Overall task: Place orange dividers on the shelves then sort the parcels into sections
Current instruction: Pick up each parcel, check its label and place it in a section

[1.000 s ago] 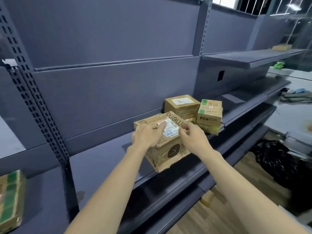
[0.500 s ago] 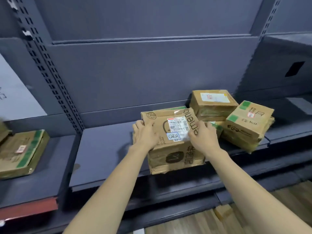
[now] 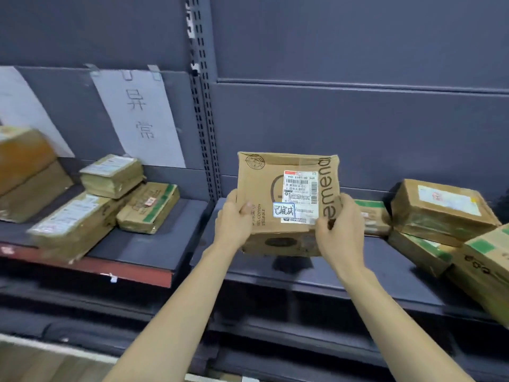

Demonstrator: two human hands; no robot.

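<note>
I hold a brown cardboard parcel (image 3: 278,188) with a white shipping label tilted up above the dark grey shelf (image 3: 316,274). My left hand (image 3: 234,216) grips its left edge, thumb on the top face. My right hand (image 3: 340,230) grips its lower right corner. Several other taped parcels (image 3: 438,208) are stacked on the same shelf to the right. More parcels (image 3: 148,206) lie on the neighbouring shelf section to the left. No orange divider is visible.
A slotted upright post (image 3: 203,119) separates the two shelf sections. A white paper sign (image 3: 137,117) with handwritten characters is taped to the back panel on the left. The left shelf has a red front edge (image 3: 91,267). Lower shelves run below.
The parcel has been lifted off the shelf and tilted toward me. My view has swung left, bringing the left shelf section, its parcels and the paper sign into sight.
</note>
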